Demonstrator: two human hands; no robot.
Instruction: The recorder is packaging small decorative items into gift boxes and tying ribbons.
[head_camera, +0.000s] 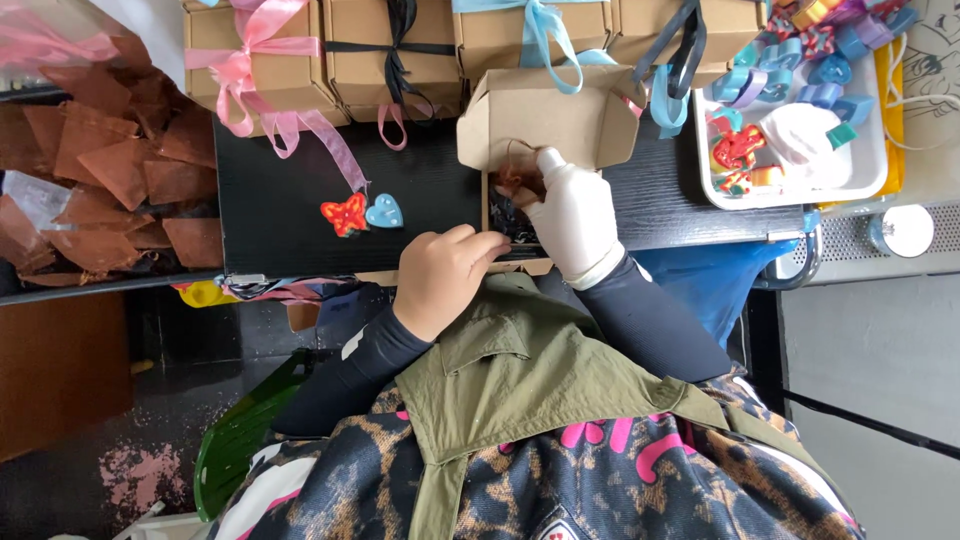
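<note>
a: where's the open cardboard box (545, 125)?
b: on the black table (300, 210), at its near edge, lid flap up. the gloved right hand (572, 215) reaches inside, fingers curled around something brown; what, i cannot tell.
a: and the left hand (440, 275)?
b: bare, closed on the box's near rim, just beside the right. butterfly (344, 214) and heart (384, 211) shapes lie to the left.

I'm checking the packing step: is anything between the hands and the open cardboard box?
Nothing visible. The gloved right hand already reaches into the open cardboard box, and the bare left hand rests at its near edge. The butterfly and heart shapes lie off to the side.
</note>
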